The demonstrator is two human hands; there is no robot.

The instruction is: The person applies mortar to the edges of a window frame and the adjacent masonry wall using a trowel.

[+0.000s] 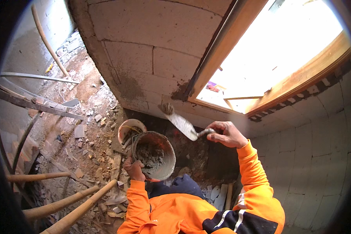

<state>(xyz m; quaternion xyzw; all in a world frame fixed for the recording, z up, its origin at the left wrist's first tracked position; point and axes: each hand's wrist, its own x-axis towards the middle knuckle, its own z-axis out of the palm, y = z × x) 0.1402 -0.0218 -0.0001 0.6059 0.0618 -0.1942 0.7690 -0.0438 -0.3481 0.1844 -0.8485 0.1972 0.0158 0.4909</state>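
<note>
My right hand [227, 134] is closed round the handle of a pointed trowel [182, 125]. A lump of grey mortar [167, 108] sits at the blade's tip, close to the block wall [132, 56]; whether it touches the wall I cannot tell. My left hand [135, 169] grips the near left side of a bucket [168, 160], which is tilted with its mouth showing. Inside the bucket lies rough grey mortar [151, 158]. Just beyond it stands a second, smaller bucket [124, 130], partly hidden behind the first.
A wooden window frame [238, 43] with bright light is set in the wall at the upper right. Rubble [80, 130] and broken pieces cover the floor at left. Wooden poles [80, 206] and metal strips [39, 105] reach in from the left. Another block wall [300, 163] curves round at right.
</note>
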